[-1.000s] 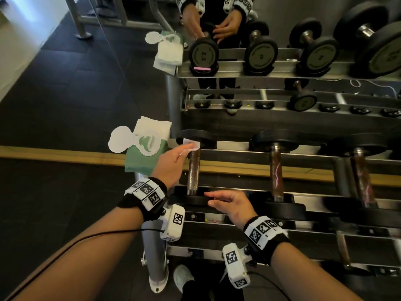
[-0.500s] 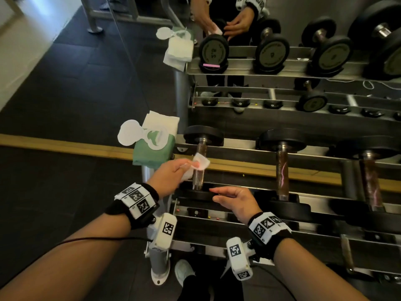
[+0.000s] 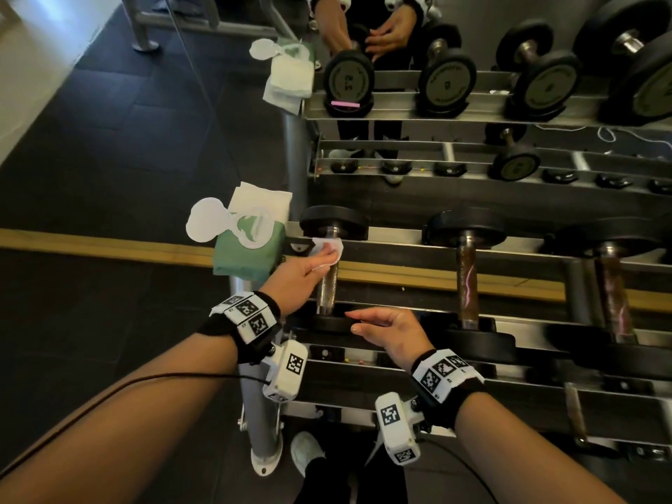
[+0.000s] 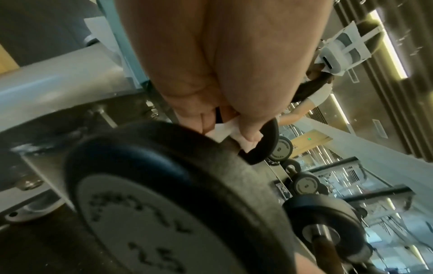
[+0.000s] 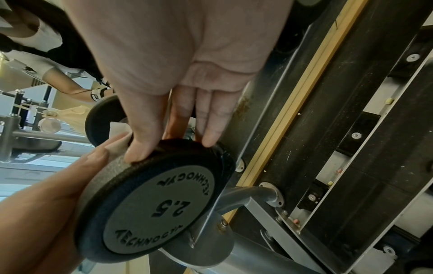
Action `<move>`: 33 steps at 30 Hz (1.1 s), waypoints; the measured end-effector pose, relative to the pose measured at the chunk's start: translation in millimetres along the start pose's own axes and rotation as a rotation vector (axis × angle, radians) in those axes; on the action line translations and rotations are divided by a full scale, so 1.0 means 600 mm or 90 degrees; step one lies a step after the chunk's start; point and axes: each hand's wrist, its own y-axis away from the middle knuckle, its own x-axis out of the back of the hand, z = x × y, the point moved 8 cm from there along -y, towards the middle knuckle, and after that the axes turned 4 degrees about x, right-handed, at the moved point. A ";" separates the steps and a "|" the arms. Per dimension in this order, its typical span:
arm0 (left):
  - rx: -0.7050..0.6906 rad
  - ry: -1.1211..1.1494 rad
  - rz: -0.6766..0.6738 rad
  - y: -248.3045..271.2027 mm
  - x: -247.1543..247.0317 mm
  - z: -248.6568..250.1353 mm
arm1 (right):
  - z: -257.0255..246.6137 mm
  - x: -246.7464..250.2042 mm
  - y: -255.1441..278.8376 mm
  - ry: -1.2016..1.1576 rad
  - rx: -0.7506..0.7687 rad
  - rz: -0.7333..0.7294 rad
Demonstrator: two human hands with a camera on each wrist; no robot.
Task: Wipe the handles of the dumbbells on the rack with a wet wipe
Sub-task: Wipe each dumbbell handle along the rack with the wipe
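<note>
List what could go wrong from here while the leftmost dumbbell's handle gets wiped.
1. The left hand only pinches the wet wipe at the handle's far end; a thin grip like that may slip or skip the underside.
2. The right hand rests straight fingers on the 2.5 dumbbell's near head; hard rubbing could roll it in its cradle.
3. The open wipes pack sits at the rack's edge; an elbow might knock it off.

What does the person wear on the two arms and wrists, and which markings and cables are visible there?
Both forearms are bare, with no sleeves. Each wrist carries a black band topped by white blocks printed with black square code markers. Under each wrist hangs a white camera housing bearing the same kind of marker. A thin black cable runs along the left arm; another leaves the right housing.
</note>
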 end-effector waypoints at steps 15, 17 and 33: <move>0.105 0.296 0.158 0.020 0.018 -0.008 | 0.001 -0.002 0.000 -0.018 0.006 -0.011; 0.086 0.186 0.115 0.018 0.003 -0.007 | 0.003 -0.002 0.000 -0.030 0.004 -0.011; 0.126 -0.029 0.171 0.009 0.023 -0.027 | 0.009 -0.004 -0.003 -0.048 0.010 -0.015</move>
